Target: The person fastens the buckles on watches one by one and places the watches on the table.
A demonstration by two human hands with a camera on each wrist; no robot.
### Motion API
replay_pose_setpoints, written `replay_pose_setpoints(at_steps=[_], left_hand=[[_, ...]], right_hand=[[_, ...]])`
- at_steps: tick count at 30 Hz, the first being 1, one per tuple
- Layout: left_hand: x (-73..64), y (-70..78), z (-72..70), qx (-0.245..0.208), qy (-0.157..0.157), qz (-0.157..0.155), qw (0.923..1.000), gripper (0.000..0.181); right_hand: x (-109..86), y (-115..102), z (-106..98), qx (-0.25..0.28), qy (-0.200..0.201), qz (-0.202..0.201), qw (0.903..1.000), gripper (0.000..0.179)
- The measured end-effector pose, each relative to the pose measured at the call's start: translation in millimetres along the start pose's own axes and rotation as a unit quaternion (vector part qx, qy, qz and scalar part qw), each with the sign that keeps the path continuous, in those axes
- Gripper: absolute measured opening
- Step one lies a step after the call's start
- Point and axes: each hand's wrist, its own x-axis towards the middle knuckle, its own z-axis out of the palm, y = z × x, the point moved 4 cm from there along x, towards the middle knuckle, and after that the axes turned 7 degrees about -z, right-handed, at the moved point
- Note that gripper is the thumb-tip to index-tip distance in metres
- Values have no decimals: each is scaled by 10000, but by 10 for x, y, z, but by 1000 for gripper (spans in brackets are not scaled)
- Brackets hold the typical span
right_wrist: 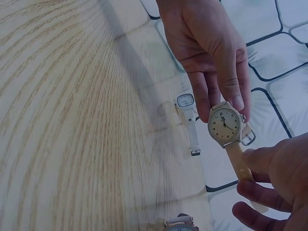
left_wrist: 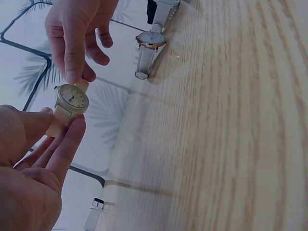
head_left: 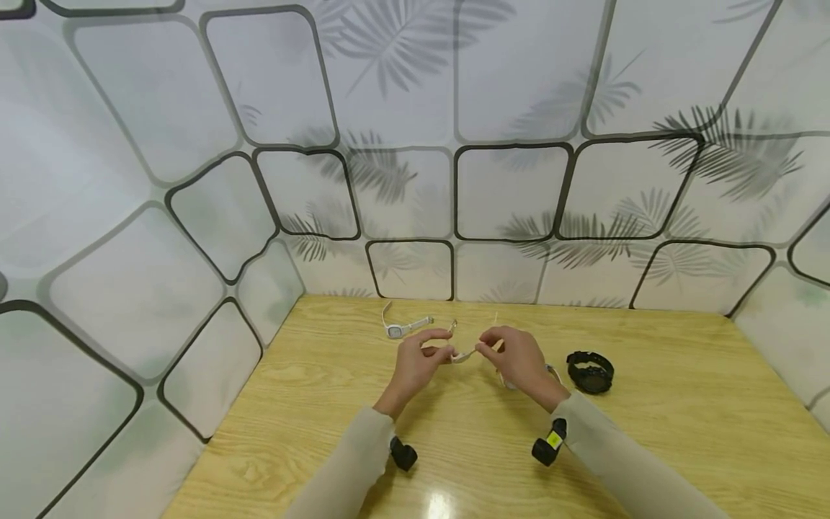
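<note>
Both hands hold a wristwatch (head_left: pixel 460 357) with a cream strap up above the table. Its round pale dial (right_wrist: pixel 224 125) has dark numerals and faces the right wrist camera. My left hand (head_left: pixel 417 360) pinches the strap on one side, close to the case; in the right wrist view a metal buckle (right_wrist: pixel 249 138) shows beside those fingers. On the other side, the thumb and fingers of my right hand (head_left: pixel 519 358) pinch the strap. In the left wrist view the watch case (left_wrist: pixel 72 97) sits between the two hands. Fingers hide parts of the strap.
A white watch with a squarish dial (head_left: pixel 395 331) lies at the back left of the wooden table (head_left: pixel 311 404). Right of the right hand is a black watch (head_left: pixel 591 373). A white-strapped watch with a rose-gold case (left_wrist: pixel 150 39) is partly hidden behind the right forearm in the head view.
</note>
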Motion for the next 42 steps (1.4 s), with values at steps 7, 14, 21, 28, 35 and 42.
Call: replay_pose_setpoints(at_steps=[7, 14, 21, 28, 35, 42], left_hand=[[6, -3, 31, -308, -65, -110, 9994, 27], [-11, 26, 51, -409, -114, -145, 9990, 28], [-28, 72, 56, -368, -219, -64, 9991, 27], [-33, 113, 48, -451, -173, 35, 9988, 28], [-1, 131, 20, -700, 178, 139, 9973, 30], [6, 135, 22, -893, 372, 171, 9952, 29]], right_hand=[[-9, 31, 10, 294, 56, 148, 9994, 12], [-5, 59, 55, 606, -71, 522, 9968, 17], [-15, 88, 103, 1573, -448, 988, 9816, 31], [-24, 93, 129, 2084, -488, 1439, 9662, 48], [-20, 64, 137, 2015, -156, 1597, 9663, 57], [-20, 54, 151, 2242, 92, 1743, 9588, 65]])
